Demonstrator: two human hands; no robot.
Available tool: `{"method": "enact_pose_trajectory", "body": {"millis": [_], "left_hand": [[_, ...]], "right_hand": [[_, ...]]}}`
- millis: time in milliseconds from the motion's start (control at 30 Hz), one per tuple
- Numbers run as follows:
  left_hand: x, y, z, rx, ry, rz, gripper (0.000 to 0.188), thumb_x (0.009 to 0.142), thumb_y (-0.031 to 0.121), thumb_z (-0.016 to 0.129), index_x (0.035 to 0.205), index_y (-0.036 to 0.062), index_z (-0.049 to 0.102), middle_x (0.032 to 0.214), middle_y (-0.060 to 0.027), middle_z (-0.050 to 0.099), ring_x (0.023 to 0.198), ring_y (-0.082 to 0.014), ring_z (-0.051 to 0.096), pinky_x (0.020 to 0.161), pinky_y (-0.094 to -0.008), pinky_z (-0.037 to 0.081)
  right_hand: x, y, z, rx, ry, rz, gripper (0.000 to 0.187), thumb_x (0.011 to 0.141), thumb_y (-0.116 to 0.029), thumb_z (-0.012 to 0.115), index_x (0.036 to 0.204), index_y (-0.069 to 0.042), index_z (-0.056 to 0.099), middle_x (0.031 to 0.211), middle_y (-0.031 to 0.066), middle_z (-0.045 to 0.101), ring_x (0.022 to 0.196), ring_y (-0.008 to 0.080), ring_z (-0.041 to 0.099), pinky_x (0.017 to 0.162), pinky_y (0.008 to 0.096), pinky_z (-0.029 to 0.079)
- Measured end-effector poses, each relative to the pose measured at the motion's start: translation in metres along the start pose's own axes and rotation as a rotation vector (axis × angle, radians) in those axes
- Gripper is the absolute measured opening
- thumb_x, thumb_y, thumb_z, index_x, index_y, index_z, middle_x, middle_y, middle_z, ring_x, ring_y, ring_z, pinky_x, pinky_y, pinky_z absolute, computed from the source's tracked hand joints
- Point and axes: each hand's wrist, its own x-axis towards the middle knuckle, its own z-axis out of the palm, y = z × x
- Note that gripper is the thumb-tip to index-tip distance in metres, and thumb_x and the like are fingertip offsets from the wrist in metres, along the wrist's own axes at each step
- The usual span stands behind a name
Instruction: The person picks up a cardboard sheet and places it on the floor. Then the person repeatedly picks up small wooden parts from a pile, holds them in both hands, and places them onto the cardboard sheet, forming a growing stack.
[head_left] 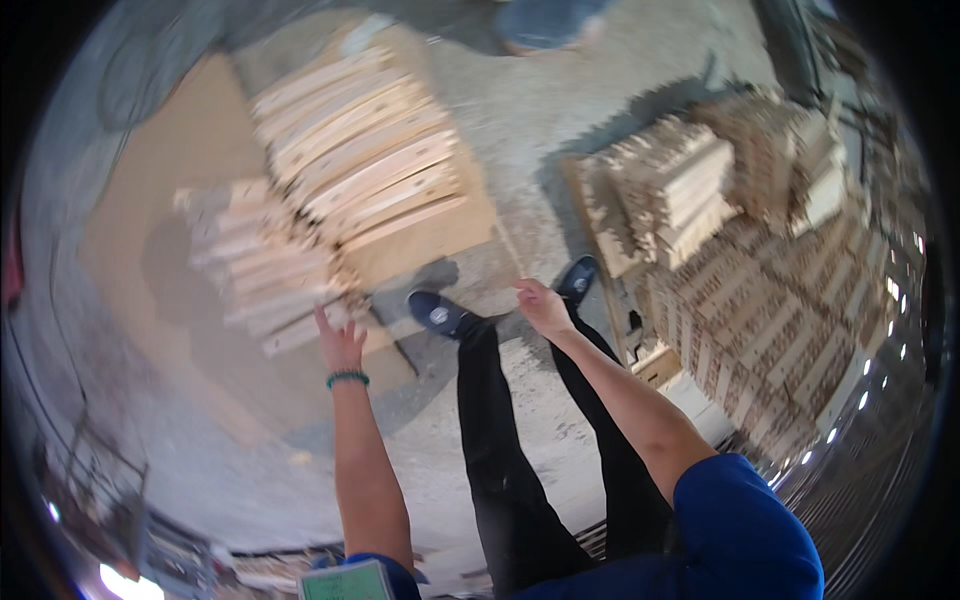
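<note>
Through the head camera, I have the left hand [343, 345] with its fingers spread and released, at the near end of the left row of pale wooden slats [262, 262]. From here I can't tell whether the fingertips touch the wood. A green beaded bracelet [347, 379] circles that wrist. The right hand [543, 308] hangs to the right, in front of the legs, its fingers curled; a thin pale line runs away from the fingertips, but blur keeps me from telling whether it is grasped.

The slats lie side by side on a brown sheet [150, 225] on the floor, left of the feet; a second, longer row of slats [365, 150] lies just beyond, slightly right. I see dark shoes [437, 312] between this layout and the wood stacks [770, 320] on the right. At the far edge sits a blurred blue object [550, 22].
</note>
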Motion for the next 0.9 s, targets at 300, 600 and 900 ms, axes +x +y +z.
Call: {"method": "enact_pose_trajectory", "body": {"millis": [300, 600, 900], "left_hand": [[-0.081, -0.166, 0.072, 0.574, -0.192, -0.067, 0.050, 0.090, 0.028, 0.051, 0.133, 0.0132, 0.031, 0.117, -0.0107, 0.051, 0.106, -0.0232, 0.052, 0.081, -0.0365, 0.043], [-0.187, -0.220, 0.321, 1.089, -0.635, 0.574, 0.050, 0.086, 0.020, 0.059, 0.129, 0.0046, 0.040, 0.112, -0.0134, 0.055, 0.102, -0.0196, 0.052, 0.089, -0.0297, 0.041], [-0.241, -0.264, 0.430, 1.108, -0.798, 0.701, 0.050, 0.086, 0.023, 0.058, 0.130, 0.0061, 0.040, 0.119, -0.0132, 0.053, 0.110, -0.0223, 0.050, 0.094, -0.0328, 0.039]], "right_hand": [[0.022, 0.157, -0.219, 0.840, 1.000, 0.255, 0.064, 0.078, -0.026, 0.064, 0.124, 0.007, 0.034, 0.105, 0.0131, 0.054, 0.089, 0.0189, 0.054, 0.072, 0.0281, 0.047], [0.130, 0.038, -0.311, 0.407, 0.590, 0.722, 0.125, 0.060, -0.049, 0.076, 0.141, -0.010, -0.012, 0.133, 0.0361, 0.019, 0.126, 0.0455, 0.024, 0.099, 0.0529, 0.029], [0.071, 0.089, -0.333, 0.572, 0.477, 0.469, 0.119, 0.059, -0.033, 0.076, 0.142, -0.012, -0.006, 0.130, 0.0349, 0.023, 0.122, 0.0448, 0.030, 0.101, 0.0480, 0.028]]}}
